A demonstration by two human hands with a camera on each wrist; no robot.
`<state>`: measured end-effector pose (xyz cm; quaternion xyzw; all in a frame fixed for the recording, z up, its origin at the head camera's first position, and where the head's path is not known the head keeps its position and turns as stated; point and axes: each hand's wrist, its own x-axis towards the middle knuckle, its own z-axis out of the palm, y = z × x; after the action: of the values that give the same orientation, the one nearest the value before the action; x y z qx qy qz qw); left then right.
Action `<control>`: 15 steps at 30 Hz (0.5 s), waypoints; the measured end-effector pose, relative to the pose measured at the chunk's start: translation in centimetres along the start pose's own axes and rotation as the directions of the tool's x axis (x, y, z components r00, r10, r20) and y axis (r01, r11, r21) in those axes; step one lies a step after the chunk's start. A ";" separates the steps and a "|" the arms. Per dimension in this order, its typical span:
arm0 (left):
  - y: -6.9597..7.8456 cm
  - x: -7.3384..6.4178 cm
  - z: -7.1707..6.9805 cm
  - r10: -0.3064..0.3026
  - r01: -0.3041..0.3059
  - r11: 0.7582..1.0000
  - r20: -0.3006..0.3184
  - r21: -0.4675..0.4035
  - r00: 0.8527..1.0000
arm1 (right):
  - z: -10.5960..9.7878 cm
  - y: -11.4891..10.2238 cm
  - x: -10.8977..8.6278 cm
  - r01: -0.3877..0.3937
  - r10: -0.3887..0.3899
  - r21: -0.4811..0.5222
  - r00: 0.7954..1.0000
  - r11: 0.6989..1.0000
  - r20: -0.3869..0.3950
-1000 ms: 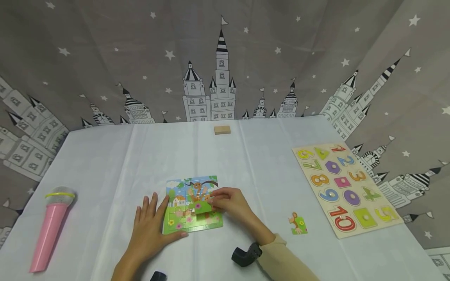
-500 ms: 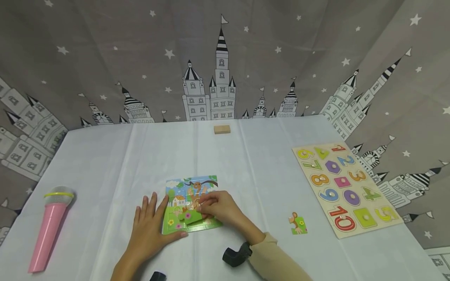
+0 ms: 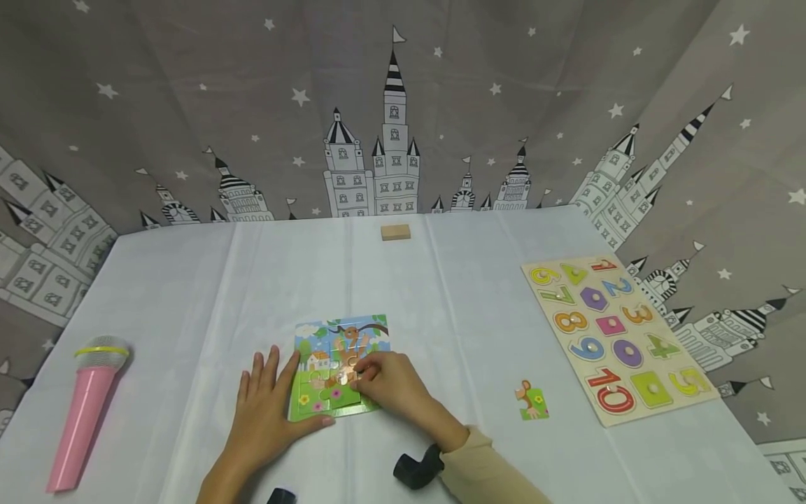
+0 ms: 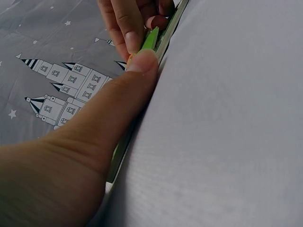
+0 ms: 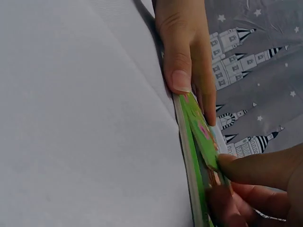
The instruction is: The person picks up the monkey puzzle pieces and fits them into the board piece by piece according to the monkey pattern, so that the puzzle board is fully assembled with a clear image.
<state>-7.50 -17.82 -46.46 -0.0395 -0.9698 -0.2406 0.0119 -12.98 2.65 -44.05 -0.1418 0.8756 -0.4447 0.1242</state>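
A small jigsaw puzzle [image 3: 315, 329] with a squirrel-like animal, a house and flowers lies on the white table. My left hand [image 3: 261, 406] rests at its left side, fingers straight and spread, thumb along the near edge. My right hand [image 3: 397, 386] pinches a green jigsaw piece [image 3: 344, 398] over the puzzle's lower middle. In the right wrist view the flowered piece [image 5: 201, 130] slants up from the frame, its raised end at my right thumb. Fingers hide the puzzle's lower right part. A loose jigsaw piece [image 3: 532, 400] with a brown animal lies to the right.
A wooden number-and-shape board [image 3: 620, 339] lies at the right. At the left is a pink toy microphone [image 3: 88, 413], and a small wooden block [image 3: 395, 232] sits near the back edge. A grey castle-print curtain [image 3: 478, 84] hangs behind the table.
My right hand has moved left and slightly down with the green jigsaw piece, which now sits lower in the frame. The left hand keeps its place.
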 end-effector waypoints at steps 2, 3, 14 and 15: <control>0.0 0.0 0.0 0.002 -0.002 1.000 -0.007 0.002 1.000 | 0.2 -0.1 -0.1 0.010 -0.011 -0.051 1.000 0.999 -0.021; 0.0 0.0 0.0 0.003 -0.003 1.000 -0.009 0.004 1.000 | 0.3 -0.1 -0.2 0.014 -0.017 -0.078 0.999 0.997 -0.030; -0.1 -0.1 0.1 0.015 -0.015 1.000 -0.027 0.000 1.000 | 0.6 -0.2 -0.6 0.068 -0.085 -0.229 0.994 0.971 -0.066; -0.1 -0.1 0.1 0.015 -0.015 1.000 -0.027 -0.001 1.000 | 0.6 -0.2 -0.6 0.071 -0.089 -0.235 0.994 0.970 -0.067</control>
<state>-7.42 -17.86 -46.59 -0.0436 -0.9691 -0.2414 0.0266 -12.21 2.32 -44.22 -0.1732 0.9192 -0.3493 0.0548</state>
